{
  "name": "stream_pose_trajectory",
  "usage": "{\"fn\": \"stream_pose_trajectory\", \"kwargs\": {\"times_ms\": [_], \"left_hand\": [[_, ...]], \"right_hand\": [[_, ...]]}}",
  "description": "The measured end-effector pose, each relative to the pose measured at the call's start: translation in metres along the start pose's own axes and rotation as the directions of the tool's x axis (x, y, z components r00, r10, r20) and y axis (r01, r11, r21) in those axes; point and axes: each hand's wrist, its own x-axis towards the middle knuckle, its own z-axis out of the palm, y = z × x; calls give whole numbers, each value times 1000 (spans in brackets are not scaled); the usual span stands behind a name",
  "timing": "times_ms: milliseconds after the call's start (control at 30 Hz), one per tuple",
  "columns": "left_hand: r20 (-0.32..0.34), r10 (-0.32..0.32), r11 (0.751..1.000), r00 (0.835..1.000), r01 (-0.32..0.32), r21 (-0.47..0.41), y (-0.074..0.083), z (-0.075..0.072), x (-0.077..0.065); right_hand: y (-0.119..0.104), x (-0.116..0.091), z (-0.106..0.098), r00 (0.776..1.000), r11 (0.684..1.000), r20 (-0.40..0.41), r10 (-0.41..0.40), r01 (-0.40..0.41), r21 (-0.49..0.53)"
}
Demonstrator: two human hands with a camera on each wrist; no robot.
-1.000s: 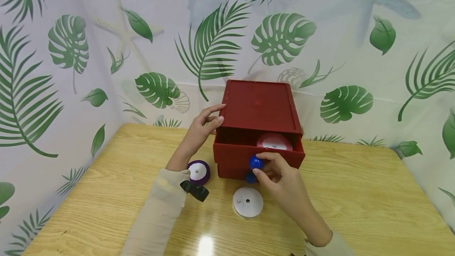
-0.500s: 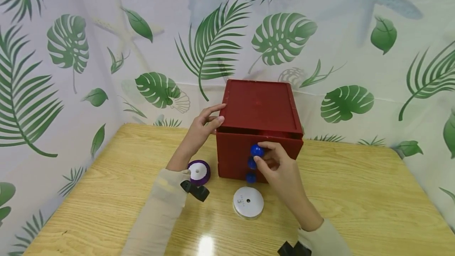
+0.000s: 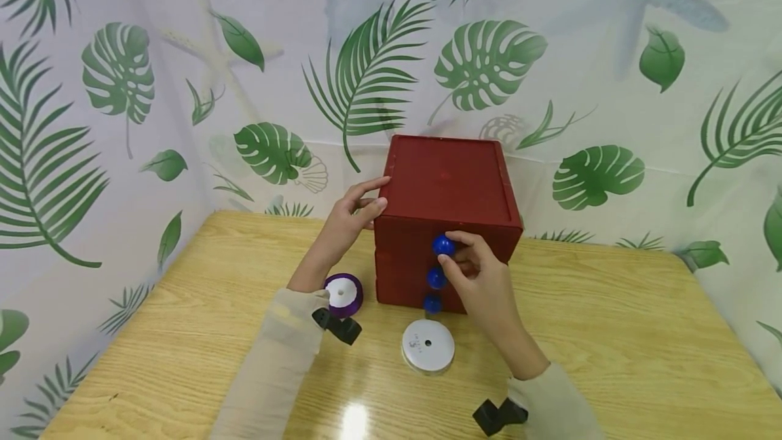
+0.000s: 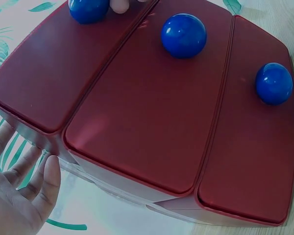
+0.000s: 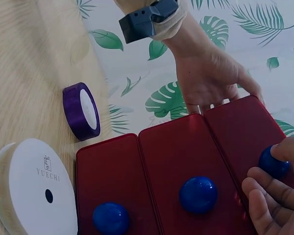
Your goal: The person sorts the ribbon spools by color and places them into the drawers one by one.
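- Here is the red box, standing on the wooden table just right of centre frame, its three drawer fronts flush.
- The right hand, right of centre, pinches the top blue knob between thumb and index finger, the other fingers bent in below.
- And the left hand, left of centre, rests against the box's left side near the top edge, fingers spread apart and slightly bent.
- Down the front, the middle blue knob and the bottom blue knob line up under the pinched one.
- Lower centre, the white spool lies flat just in front of the box; the right wrist view reads "YUECHI" on it.
- Beside the left wrist, left of the box, there's the purple ribbon spool.
- Behind everything, a leaf-print backdrop fills the upper frame.
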Motion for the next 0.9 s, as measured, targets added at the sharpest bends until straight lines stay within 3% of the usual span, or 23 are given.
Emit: {"fn": "stream_pose_trajectory", "kwargs": {"times_ms": [200,433,900], "left_hand": [[-4,8,1000,1000,-8,-2,0,0,0],[5,-4,1000,1000,4,4,0,0,0],[1,-2,1000,1000,2,5,2,1,-2]], "right_hand": [[1,2,-1,1000,1000,-4,3,-3,0],[4,-2,-4,998,997,5,65,-65,39],[23,-19,-5,988,981,141,57,-30,-190]]}}
